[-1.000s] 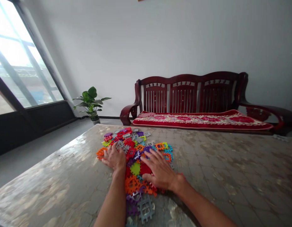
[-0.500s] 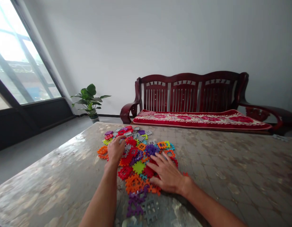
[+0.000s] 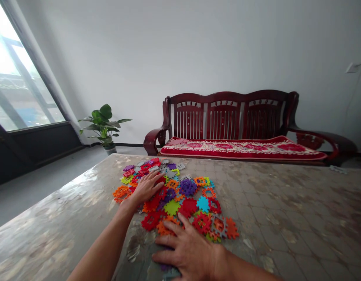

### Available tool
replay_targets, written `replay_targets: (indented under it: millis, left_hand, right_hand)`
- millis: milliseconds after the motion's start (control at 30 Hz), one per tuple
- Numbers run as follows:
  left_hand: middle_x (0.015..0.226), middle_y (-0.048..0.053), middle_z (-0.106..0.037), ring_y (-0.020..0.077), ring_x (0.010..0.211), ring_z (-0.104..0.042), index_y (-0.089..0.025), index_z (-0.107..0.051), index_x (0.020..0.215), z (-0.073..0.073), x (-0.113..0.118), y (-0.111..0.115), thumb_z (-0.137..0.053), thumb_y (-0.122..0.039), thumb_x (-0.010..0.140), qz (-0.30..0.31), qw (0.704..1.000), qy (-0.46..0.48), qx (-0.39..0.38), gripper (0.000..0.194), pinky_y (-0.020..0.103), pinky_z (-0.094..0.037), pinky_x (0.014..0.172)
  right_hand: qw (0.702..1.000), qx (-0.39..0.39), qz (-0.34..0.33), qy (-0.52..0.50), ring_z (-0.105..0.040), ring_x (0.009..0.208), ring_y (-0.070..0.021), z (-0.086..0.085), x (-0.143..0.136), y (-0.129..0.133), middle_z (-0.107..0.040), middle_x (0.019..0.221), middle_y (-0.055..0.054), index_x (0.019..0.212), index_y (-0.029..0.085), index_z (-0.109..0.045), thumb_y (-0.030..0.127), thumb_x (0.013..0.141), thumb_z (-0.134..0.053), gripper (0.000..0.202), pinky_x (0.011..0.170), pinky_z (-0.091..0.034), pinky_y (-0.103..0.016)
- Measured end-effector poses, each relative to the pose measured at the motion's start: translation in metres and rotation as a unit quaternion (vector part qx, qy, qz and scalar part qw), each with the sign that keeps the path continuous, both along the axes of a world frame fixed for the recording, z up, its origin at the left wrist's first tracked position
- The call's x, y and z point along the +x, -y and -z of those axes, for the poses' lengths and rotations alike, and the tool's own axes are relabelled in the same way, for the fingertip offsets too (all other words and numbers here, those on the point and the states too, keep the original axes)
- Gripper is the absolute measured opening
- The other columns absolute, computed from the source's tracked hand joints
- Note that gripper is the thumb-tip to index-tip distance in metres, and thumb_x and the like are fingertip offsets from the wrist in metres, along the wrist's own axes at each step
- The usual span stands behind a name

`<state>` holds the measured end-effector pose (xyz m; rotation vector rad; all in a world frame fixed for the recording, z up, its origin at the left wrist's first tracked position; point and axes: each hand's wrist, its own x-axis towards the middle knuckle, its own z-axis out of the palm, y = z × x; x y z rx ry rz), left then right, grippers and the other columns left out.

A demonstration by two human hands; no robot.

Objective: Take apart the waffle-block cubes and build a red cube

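Pieces with toothed edges lie loosely heaped on the counter; we extend our left grip over their left side and our right grip over their near end, both unclenched.

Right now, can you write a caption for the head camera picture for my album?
Left hand and right hand spread over colourful toothed pieces on a patterned table.
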<state>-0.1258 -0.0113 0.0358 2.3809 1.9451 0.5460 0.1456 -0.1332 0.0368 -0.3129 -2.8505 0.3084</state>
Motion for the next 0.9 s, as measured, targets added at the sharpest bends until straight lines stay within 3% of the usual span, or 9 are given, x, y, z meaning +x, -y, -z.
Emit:
replay_targets:
  millis: [133, 267, 533, 700, 800, 900]
  left_hand:
    - [0.149, 0.003, -0.047, 0.0289, 0.138, -0.040, -0.035, -0.055, 0.136, 0.006, 0.012, 0.007, -0.048, -0.053, 0.090, 0.015, 1.000, -0.022, 0.003, 0.050, 0.045, -0.029, 0.114]
    - [0.150, 0.004, -0.045, 0.0287, 0.138, -0.039, -0.037, -0.055, 0.135, 0.009, 0.029, 0.018, -0.043, -0.055, 0.092, 0.015, 0.999, -0.031, -0.004, 0.048, 0.046, -0.029, 0.113]
    - [0.144, 0.003, -0.052, 0.0280, 0.134, -0.043, -0.038, -0.058, 0.132, 0.008, 0.074, 0.034, -0.046, -0.050, 0.091, 0.025, 1.000, -0.006, -0.009, 0.044, 0.047, -0.032, 0.111]
    - [0.144, 0.004, -0.052, 0.0286, 0.137, -0.040, -0.035, -0.059, 0.130, 0.010, 0.107, 0.046, -0.045, -0.051, 0.092, 0.002, 0.999, 0.006, -0.031, 0.044, 0.051, -0.028, 0.113]
    - [0.142, 0.003, -0.054, 0.0255, 0.135, -0.042, -0.034, -0.058, 0.132, 0.007, 0.123, 0.051, -0.040, -0.054, 0.094, 0.053, 0.997, 0.042, -0.042, 0.046, 0.047, -0.030, 0.113]
    - [0.138, 0.003, -0.058, 0.0226, 0.130, -0.048, -0.031, -0.061, 0.128, -0.002, 0.133, 0.042, -0.032, -0.051, 0.097, 0.104, 0.990, 0.080, -0.045, 0.047, 0.041, -0.035, 0.112]
  right_hand:
    - [0.999, -0.035, 0.021, 0.007, -0.023, 0.145, -0.0274, -0.006, 0.018, -0.007, -0.052, 0.144, -0.001, 0.140, 0.035, -0.045, 0.052, 0.090, -0.050, 0.053, 0.118, -0.004, -0.060]
    - [0.996, -0.073, 0.049, 0.026, -0.021, 0.146, -0.0276, -0.012, 0.039, -0.009, -0.047, 0.149, -0.001, 0.143, 0.035, -0.043, 0.055, 0.088, -0.053, 0.059, 0.119, -0.007, -0.056]
    - [0.983, -0.131, 0.126, 0.040, -0.024, 0.146, -0.0244, -0.021, 0.093, -0.015, -0.048, 0.148, 0.000, 0.142, 0.035, -0.046, 0.042, 0.084, -0.061, 0.060, 0.121, -0.003, -0.048]
    - [0.977, -0.088, 0.194, 0.014, -0.035, 0.141, -0.0249, -0.010, 0.131, -0.025, -0.053, 0.144, -0.002, 0.136, 0.033, -0.053, 0.031, 0.081, -0.062, 0.056, 0.120, -0.012, -0.049]
    - [0.971, -0.030, 0.235, -0.021, -0.046, 0.133, -0.0252, 0.000, 0.151, -0.033, -0.058, 0.139, -0.004, 0.129, 0.030, -0.059, 0.021, 0.078, -0.059, 0.052, 0.118, -0.021, -0.051]
    - [0.954, 0.024, 0.291, -0.060, -0.053, 0.126, -0.0235, 0.008, 0.163, -0.042, -0.063, 0.132, -0.003, 0.123, 0.030, -0.063, 0.014, 0.077, -0.055, 0.049, 0.116, -0.025, -0.051]
